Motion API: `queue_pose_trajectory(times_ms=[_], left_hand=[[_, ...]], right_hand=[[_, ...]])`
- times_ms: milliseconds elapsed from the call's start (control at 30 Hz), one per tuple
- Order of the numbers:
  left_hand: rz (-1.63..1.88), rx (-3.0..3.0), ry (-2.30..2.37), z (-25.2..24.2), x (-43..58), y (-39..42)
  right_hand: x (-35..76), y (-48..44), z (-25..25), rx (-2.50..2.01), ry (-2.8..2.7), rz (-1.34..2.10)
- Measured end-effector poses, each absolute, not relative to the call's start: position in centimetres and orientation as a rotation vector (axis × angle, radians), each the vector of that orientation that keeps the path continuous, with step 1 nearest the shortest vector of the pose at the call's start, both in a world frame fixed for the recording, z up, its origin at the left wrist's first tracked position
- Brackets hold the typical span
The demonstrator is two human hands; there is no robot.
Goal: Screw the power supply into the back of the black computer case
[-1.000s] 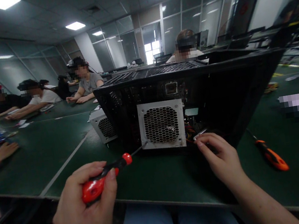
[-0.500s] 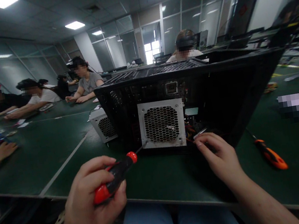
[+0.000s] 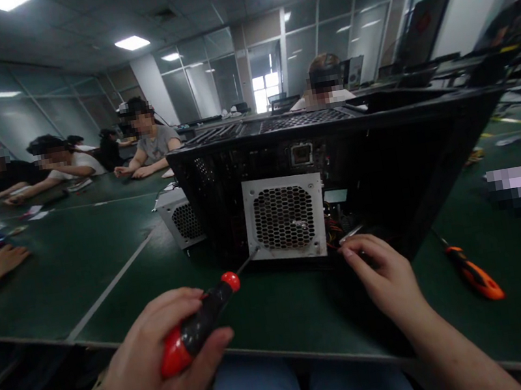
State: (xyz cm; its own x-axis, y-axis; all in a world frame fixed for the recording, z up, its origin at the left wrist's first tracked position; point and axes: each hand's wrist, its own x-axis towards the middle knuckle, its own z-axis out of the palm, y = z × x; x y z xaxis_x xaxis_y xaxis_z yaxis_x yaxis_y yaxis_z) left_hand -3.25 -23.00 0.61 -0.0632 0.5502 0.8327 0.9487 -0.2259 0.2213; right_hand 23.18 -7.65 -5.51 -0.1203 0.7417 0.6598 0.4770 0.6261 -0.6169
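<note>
My left hand is loosely wrapped round the red-and-black handle of a screwdriver, its thumb lifted a little away. The screwdriver's tip reaches the lower left corner of a light-grey power supply with a honeycomb grille. That unit sits at the open side of a black computer case lying on the green table. My right hand is by the unit's lower right corner, fingers pinched on a thin, shiny metal piece whose kind I cannot make out. Coloured wires show just behind it.
A second power supply stands left of the case. Another screwdriver, orange and black, lies on the table at the right. Co-workers sit along the far side, and another person's hands rest at the left edge.
My left hand has shifted slightly down and loosened its fingers round the screwdriver handle; the thumb has moved outward. The tip stays at the same corner. My right hand has hardly moved.
</note>
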Motion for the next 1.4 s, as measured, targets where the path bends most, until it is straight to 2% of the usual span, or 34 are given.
queue_pose_trajectory(times_ms=[133,233,433,667,800,1000,1133,1300,1400], left_hand=[[-1.372,-1.385,-1.854,-0.4,-2.3,-22.9],[-1.442,-1.493,-1.872,-0.1,-2.3,-22.6],[-1.611,-1.698,-1.612,1.3,-2.4,-21.8],[-1.437,-1.978,-1.558,1.1,-4.0,-23.0],[-1.218,-2.313,-1.453,1.8,-4.9,-23.3],[-1.255,-2.421,-1.46,2.8,-5.2,-23.6],[-1.053,-2.577,-1.469,2.9,-5.6,-23.8],[-1.237,-2.424,-1.472,2.6,-5.4,-23.5],[-1.209,-2.435,-1.431,2.7,-4.8,-22.9]], right_hand=[[23.2,-7.7,-5.5,-0.989,-1.775,0.307],[23.2,-7.8,-5.4,-0.988,-1.776,0.314],[23.1,-7.9,-5.2,-0.987,-1.772,0.325],[23.2,-7.9,-5.3,-0.988,-1.783,0.316],[23.1,-7.8,-5.4,-0.991,-1.785,0.307],[23.2,-7.9,-5.4,-0.99,-1.787,0.289],[23.1,-7.8,-5.4,-0.983,-1.791,0.267],[23.2,-8.3,-5.0,-0.9,-1.804,0.218],[22.5,-10.8,-3.4,-0.777,-1.883,0.19]])
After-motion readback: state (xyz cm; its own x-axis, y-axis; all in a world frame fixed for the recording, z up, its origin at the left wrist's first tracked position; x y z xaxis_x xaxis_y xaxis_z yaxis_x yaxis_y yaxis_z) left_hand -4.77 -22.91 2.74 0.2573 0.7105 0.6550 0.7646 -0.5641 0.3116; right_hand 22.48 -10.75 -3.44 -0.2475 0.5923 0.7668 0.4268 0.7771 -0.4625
